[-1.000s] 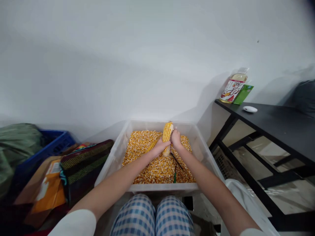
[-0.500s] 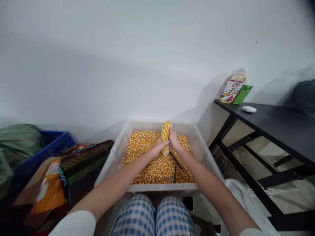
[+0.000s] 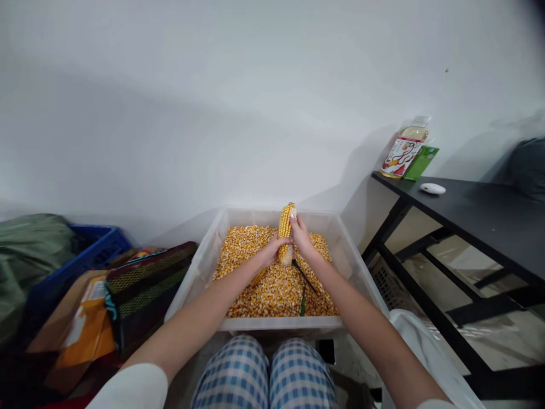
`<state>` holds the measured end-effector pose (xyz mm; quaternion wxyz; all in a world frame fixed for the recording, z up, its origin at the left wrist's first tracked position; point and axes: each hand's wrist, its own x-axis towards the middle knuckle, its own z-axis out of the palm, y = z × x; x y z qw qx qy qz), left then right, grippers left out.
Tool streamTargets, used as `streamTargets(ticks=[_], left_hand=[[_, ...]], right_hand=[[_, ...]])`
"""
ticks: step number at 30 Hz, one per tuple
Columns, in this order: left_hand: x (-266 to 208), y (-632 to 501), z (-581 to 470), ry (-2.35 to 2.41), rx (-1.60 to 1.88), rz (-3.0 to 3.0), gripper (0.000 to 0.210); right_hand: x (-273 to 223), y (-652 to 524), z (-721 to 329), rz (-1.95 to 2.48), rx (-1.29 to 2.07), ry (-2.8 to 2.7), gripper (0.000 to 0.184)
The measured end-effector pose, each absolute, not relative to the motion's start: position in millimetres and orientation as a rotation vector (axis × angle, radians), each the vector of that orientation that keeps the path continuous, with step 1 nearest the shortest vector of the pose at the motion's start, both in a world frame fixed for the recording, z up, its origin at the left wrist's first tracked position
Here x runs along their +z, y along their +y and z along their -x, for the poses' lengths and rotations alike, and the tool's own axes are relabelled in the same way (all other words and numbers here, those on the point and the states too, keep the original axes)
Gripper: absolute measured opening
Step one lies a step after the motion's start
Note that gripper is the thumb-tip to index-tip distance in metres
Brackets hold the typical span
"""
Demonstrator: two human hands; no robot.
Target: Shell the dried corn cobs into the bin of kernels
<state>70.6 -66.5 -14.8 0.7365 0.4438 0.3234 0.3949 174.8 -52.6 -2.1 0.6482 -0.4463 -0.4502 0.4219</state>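
A yellow corn cob (image 3: 285,221) is held upright above a translucent plastic bin (image 3: 281,324). Its right side and lower end are pale where kernels are gone. My left hand (image 3: 275,249) is closed around the lower part of the cob. On the cob's right side, my right hand (image 3: 301,237) grips it with the thumb pressed on the bare strip. Loose corn kernels (image 3: 264,300) fill the bin below. Another cob (image 3: 258,277) lies on them, partly hidden by my left forearm. A thin dark tool (image 3: 305,278) and a green stick-like thing (image 3: 302,304) rest among the kernels.
To the right stands a black table (image 3: 481,210) with a bottle (image 3: 404,147), a green carton (image 3: 420,163) and a white oval object (image 3: 432,188). A blue crate (image 3: 102,241) and a dark mesh bag (image 3: 149,284) are on the left. A white wall rises behind the bin.
The cob has risen slightly in my hands. My right thumb now shows on the bare strip, and my left hand has shifted a little up the cob.
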Motion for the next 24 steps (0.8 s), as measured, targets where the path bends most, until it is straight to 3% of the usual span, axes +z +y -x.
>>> streamTargets(ticks=[4, 8, 13, 16, 20, 24], left_hand=[[-7.0, -63.8, -64.2, 0.673, 0.752, -0.913, 0.035], [-0.8, -61.0, -66.4, 0.586, 0.805, -0.843, 0.039], [-7.1, -52.1, -75.3, 0.667, 0.923, -0.808, 0.055], [-15.0, -44.1, -73.5, 0.785, 0.948, -0.935, 0.053], [-10.1, -36.2, -60.5, 1.042, 1.278, -1.137, 0.034], [10.2, -31.6, -44.9, 1.102, 1.574, -0.985, 0.033]], right_hand=[[-1.6, -52.1, -184.4, 1.16, 0.743, -1.093, 0.048], [2.5, -53.4, -186.1, 1.117, 0.932, -1.118, 0.056], [2.7, -58.3, -170.8, 1.02, 1.057, -1.178, 0.046], [1.1, -61.1, -167.3, 1.063, 1.067, -1.174, 0.047], [-0.3, -63.4, -169.2, 1.116, 0.987, -1.264, 0.046], [-2.8, -68.0, -165.2, 1.179, 0.892, -1.446, 0.044]])
